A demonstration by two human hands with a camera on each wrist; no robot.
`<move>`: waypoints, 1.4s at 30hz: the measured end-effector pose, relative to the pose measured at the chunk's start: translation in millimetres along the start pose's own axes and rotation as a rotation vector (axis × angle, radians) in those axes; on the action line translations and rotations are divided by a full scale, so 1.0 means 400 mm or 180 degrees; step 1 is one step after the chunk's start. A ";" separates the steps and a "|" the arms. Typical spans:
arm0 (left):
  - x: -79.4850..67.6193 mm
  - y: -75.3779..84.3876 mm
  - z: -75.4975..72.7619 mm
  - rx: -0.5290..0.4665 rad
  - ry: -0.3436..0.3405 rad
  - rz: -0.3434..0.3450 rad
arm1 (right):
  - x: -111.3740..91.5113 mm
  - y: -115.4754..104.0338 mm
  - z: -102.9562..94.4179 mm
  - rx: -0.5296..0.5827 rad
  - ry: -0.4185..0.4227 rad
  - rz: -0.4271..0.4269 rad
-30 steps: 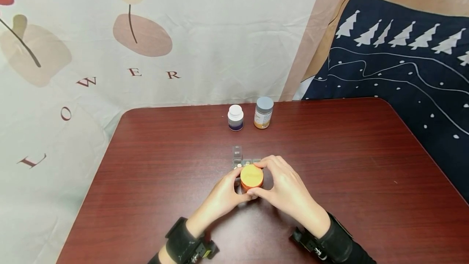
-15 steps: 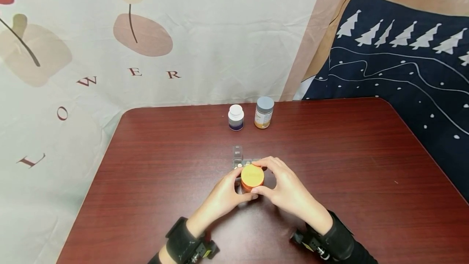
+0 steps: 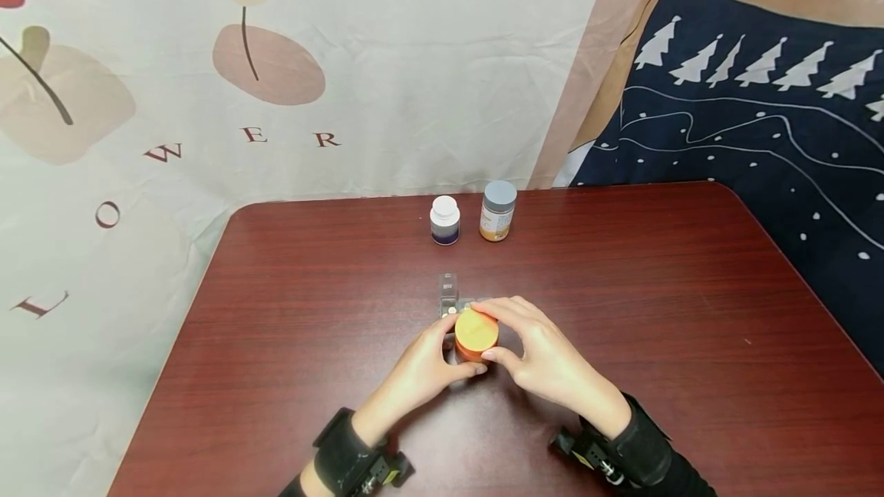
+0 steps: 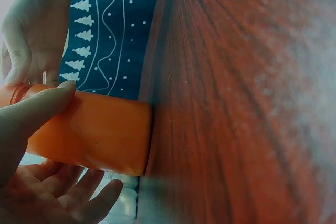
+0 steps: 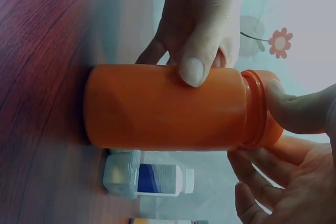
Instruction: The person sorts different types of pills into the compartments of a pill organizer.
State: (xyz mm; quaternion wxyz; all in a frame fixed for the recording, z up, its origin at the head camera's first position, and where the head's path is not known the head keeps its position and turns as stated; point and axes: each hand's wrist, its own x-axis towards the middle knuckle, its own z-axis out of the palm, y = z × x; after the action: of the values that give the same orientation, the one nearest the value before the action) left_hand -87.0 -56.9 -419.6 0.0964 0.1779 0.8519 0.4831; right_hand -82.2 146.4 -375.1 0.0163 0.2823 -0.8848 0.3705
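Observation:
An orange plastic bottle [image 5: 157,114] stands upright on the table at the middle of the head view. Its round cap [image 3: 476,330] looks yellow-orange from above. My left hand [image 3: 423,365] grips the bottle's body, thumb on the near side and fingers on the far side. Up at the cap, my right hand [image 3: 537,343] holds the rim between thumb and fingers. Right behind the bottle sits a clear pill organizer [image 3: 449,299] with one lid standing up and pale pills inside. Bottle and hands hide much of the organizer.
Farther back on the reddish-brown table [image 3: 311,282] stand two more bottles: a white one with a purple-blue lower label [image 3: 445,221] and a clear one with a grey-blue lid [image 3: 497,212]. Printed cloth [image 3: 428,67] hangs behind the table's far edge.
My right thumb and fingers have shifted round the cap, the thumb moving slightly right and the fingers creeping over its far edge. The left hand keeps its grip on the bottle.

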 end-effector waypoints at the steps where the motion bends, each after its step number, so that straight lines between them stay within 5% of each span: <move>1: 0.000 0.000 0.000 -0.0008 -0.0002 -0.0003 | 0.000 0.001 0.000 -0.0004 -0.0006 -0.0009; 19: 0.001 -0.002 0.002 -0.0028 0.0004 0.0025 | -0.002 0.005 0.001 -0.0258 0.0107 -0.0105; 32: -0.002 -0.001 -0.001 -0.0070 -0.0033 -0.0105 | -0.002 -0.003 0.045 -0.0910 0.0696 -0.0100; 37: 0.000 -0.002 -0.001 -0.0016 -0.0031 -0.0047 | -0.002 0.000 0.037 -0.0962 0.0532 -0.0088; 42: -0.001 0.002 -0.003 0.0005 -0.0017 -0.0072 | -0.002 -0.001 0.023 -0.0542 0.0082 -0.0207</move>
State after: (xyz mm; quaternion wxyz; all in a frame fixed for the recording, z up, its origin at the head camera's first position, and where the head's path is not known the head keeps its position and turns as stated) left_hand -87.0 -57.4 -418.4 0.1040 0.1697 0.8540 0.4807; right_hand -79.5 140.5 -381.5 0.0636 0.3037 -0.9031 0.2967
